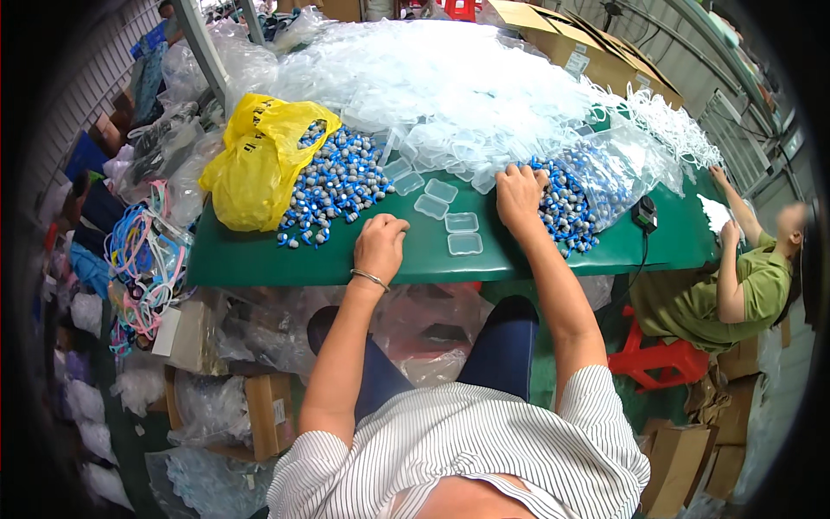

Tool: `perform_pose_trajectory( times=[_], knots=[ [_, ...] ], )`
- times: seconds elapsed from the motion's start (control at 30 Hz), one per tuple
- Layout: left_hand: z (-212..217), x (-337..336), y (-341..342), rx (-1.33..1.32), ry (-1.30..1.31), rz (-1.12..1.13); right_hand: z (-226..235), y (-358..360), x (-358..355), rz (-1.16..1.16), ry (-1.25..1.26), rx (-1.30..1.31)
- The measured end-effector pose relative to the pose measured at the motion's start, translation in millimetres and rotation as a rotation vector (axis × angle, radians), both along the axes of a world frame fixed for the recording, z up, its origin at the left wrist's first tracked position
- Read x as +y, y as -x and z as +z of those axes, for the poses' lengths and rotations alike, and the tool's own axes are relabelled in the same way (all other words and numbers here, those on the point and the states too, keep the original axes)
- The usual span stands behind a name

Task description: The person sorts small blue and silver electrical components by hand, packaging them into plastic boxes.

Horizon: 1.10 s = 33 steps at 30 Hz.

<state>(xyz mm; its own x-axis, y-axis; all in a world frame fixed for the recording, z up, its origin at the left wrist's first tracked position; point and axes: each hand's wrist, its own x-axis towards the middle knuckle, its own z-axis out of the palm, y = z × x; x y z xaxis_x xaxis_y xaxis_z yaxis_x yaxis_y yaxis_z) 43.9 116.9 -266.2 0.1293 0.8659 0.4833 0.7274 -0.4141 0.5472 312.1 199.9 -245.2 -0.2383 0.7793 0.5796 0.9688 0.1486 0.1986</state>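
My left hand [380,246], a metal bangle on its wrist, is over the green table's near edge with fingers curled together. Whatever it may hold is hidden. To its upper left spreads a heap of small blue and grey plug-like pieces [341,177]. My right hand [520,195] rests beside a second heap of the same pieces [566,212], its fingers bent down and closed; their tips are hidden. Between my hands lie two small clear plastic boxes, each opened flat: one nearer [463,233], one farther and tilted [436,199].
A yellow plastic bag [259,164] sits at the left heap. Behind is a large mound of clear plastic boxes [450,86]. White cords [666,121] and a small black device [644,214] are at right. A person in green [735,285] sits by a red stool [657,359].
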Motion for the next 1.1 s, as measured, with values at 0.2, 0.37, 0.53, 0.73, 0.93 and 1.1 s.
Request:
perform_pose_trajectory(
  times=[0.2, 0.37, 0.53, 0.73, 0.93, 1.1],
  knots=[
    [-2, -2, -8, -0.064, -0.002, 0.121, 4, 0, 5, 0.103, 0.009, -0.069],
    [-6, 0, -11, -0.112, 0.002, 0.086, 2, -7, 6, 0.145, 0.032, -0.091],
    [1, -11, -25, -0.288, 0.072, 0.042, 15, -3, -16, 0.238, -0.094, 0.074],
    [15, -18, -55, -0.376, 0.048, -0.144, 10, 21, -84, 0.429, 0.196, 0.605],
    [-6, -8, -73, -0.202, -0.043, -0.184, -12, 40, -100, 0.366, 0.029, 0.477],
    [-3, -12, -74, -0.189, -0.073, -0.138, -4, 39, -95, 0.382, -0.019, 0.479]
  ],
)
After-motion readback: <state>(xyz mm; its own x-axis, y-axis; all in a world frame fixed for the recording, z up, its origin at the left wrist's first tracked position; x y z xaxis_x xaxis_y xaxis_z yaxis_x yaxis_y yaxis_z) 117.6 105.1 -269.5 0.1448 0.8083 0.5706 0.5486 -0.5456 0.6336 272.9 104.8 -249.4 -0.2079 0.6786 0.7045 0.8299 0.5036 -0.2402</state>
